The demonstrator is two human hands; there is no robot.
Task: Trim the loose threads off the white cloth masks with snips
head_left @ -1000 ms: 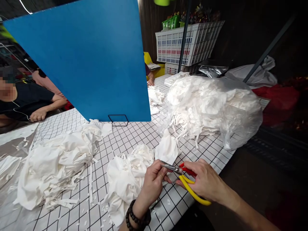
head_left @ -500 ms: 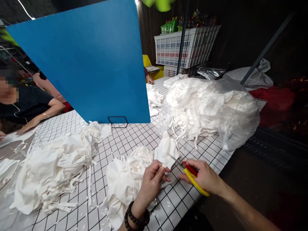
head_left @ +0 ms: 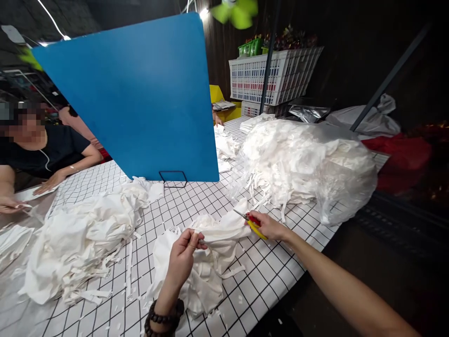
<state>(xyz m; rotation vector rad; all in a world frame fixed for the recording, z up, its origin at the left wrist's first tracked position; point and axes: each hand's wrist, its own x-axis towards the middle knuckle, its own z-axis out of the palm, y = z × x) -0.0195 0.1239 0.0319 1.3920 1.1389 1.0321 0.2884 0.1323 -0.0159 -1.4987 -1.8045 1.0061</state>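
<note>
My left hand [head_left: 185, 255] pinches the edge of a white cloth piece [head_left: 222, 230], which stretches to the right above a heap of white cloth [head_left: 205, 290]. In my right hand [head_left: 268, 226] are small scissors [head_left: 255, 227] with red and yellow handles, their blades pointing up and left over the cloth's right end. Whether that hand's fingers also touch the cloth I cannot tell. Tiny white scraps [head_left: 240, 299] and a thin strip [head_left: 234, 271] lie below on the gridded tablecloth [head_left: 273, 285].
A blue board [head_left: 140, 103] stands on a wire holder [head_left: 173, 179]. A plastic bag of white cloth [head_left: 308, 159] bulges at right; another cloth heap [head_left: 80, 238] lies left. Beyond it sits a person in dark clothes [head_left: 66, 147]. White crates [head_left: 273, 77] stand behind.
My left hand has moved left, drawing the cloth out across the heap. The scissors in my right hand have shifted slightly left and up. The person at left has raised one hand holding something white.
</note>
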